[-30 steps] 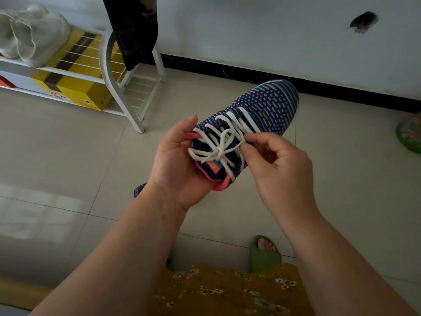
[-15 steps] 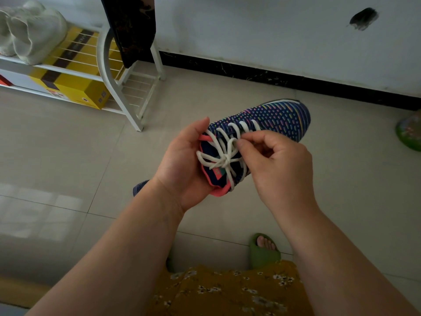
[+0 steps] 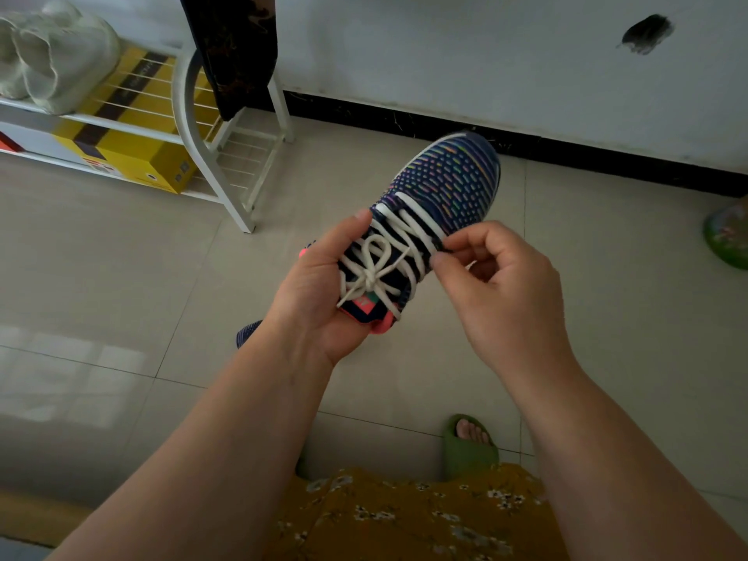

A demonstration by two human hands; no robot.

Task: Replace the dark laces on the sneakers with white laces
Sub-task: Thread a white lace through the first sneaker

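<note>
The sneaker (image 3: 441, 188) sits at frame centre, held off the floor with its toe toward the upper right. The left hand (image 3: 319, 293) grips the heel end from the left side, thumb along the collar. The white lace (image 3: 376, 269) is threaded through the eyelets and tied in a bow (loops lying on the tongue). The right hand (image 3: 502, 293) pinches a lace crossing at the sneaker's right edge, fingers curled. A white shoe rack (image 3: 194, 127) stands upper left.
</note>
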